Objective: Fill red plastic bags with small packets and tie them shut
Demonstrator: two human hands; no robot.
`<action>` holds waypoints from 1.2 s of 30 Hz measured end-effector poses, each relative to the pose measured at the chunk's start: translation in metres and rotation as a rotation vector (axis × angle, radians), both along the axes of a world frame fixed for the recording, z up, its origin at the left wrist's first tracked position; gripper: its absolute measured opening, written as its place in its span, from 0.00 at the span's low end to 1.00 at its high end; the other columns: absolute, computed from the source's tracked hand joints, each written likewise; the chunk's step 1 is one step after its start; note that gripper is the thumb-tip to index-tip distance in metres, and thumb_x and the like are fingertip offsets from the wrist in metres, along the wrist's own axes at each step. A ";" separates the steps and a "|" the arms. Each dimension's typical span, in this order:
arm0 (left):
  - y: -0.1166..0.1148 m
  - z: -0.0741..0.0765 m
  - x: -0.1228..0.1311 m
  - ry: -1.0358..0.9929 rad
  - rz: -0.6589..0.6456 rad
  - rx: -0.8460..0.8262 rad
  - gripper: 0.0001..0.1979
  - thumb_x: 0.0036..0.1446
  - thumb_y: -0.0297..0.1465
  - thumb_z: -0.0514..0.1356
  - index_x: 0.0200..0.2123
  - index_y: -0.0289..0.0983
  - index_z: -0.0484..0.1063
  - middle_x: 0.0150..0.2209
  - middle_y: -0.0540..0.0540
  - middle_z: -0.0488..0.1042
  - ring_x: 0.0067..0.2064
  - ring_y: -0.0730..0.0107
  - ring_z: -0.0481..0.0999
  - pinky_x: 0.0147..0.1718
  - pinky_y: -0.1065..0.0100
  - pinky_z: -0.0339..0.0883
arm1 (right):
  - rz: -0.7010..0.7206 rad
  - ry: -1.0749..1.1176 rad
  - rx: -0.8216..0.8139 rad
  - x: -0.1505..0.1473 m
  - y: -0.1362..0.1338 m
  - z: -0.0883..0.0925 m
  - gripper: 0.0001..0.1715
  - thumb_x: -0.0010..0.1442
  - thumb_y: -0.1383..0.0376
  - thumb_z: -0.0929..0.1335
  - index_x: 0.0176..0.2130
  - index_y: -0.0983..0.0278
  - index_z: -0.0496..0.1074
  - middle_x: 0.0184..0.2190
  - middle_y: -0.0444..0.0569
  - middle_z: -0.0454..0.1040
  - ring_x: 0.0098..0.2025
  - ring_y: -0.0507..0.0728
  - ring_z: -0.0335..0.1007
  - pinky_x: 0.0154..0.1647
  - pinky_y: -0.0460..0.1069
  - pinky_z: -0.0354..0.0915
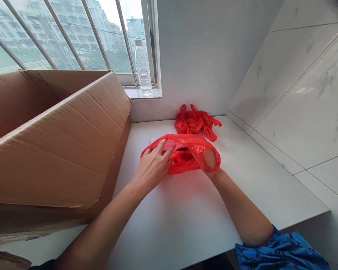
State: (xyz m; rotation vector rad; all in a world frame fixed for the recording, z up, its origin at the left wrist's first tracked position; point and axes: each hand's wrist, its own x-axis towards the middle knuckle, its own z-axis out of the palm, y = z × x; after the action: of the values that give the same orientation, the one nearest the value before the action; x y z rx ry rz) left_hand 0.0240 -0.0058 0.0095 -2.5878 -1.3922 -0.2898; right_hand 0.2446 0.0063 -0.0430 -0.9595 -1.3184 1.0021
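Note:
A thin red plastic bag (183, 167) lies on the white counter with its mouth held wide. My left hand (154, 161) is at the left side of the mouth, fingers spread and touching the plastic. My right hand (210, 159) reaches into the bag's right side; a loop of plastic lies around it and its fingers are hidden. Something small and dark (182, 149) shows inside the bag, too small to name. Just behind sits a second red plastic bag (195, 122), crumpled, with its handles sticking up.
A large open cardboard box (59, 146) stands to the left, close to my left forearm. On the windowsill is a clear plastic bottle (142, 69), upright before the barred window. Marble-patterned tiles (304, 97) cover the right wall. The white counter (171, 225) ends near my body.

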 end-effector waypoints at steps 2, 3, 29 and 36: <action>0.001 0.001 -0.001 -0.038 -0.003 -0.003 0.23 0.66 0.31 0.53 0.64 0.40 0.63 0.66 0.33 0.60 0.51 0.53 0.76 0.50 0.54 0.65 | -0.008 -0.040 0.012 -0.007 -0.005 0.004 0.14 0.61 0.52 0.69 0.41 0.55 0.80 0.42 0.48 0.80 0.49 0.61 0.75 0.53 0.55 0.71; 0.002 0.002 -0.002 -0.063 -0.009 -0.018 0.22 0.66 0.31 0.54 0.63 0.40 0.64 0.65 0.34 0.63 0.53 0.52 0.75 0.51 0.53 0.65 | -0.021 -0.081 0.011 -0.010 -0.007 0.006 0.14 0.61 0.52 0.70 0.42 0.56 0.79 0.43 0.47 0.80 0.49 0.61 0.75 0.54 0.55 0.71; 0.005 0.007 -0.003 -0.453 0.031 -0.468 0.15 0.64 0.40 0.54 0.33 0.41 0.76 0.30 0.51 0.77 0.29 0.70 0.71 0.27 0.69 0.60 | -0.037 -0.155 -0.099 -0.025 -0.016 0.017 0.19 0.61 0.47 0.69 0.34 0.58 0.78 0.34 0.45 0.80 0.37 0.58 0.77 0.44 0.54 0.75; 0.006 0.008 -0.004 -0.465 0.039 -0.501 0.16 0.64 0.41 0.53 0.30 0.40 0.73 0.28 0.51 0.74 0.28 0.71 0.68 0.26 0.70 0.56 | -0.057 -0.156 -0.128 -0.026 -0.019 0.021 0.20 0.62 0.45 0.68 0.33 0.57 0.77 0.34 0.47 0.79 0.36 0.60 0.76 0.46 0.59 0.74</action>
State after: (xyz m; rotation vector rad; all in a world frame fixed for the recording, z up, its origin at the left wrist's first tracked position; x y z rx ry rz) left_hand 0.0200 0.0005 0.0176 -3.0167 -1.8700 -0.6437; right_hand 0.2188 -0.0131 -0.0225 -1.1864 -1.3602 0.9933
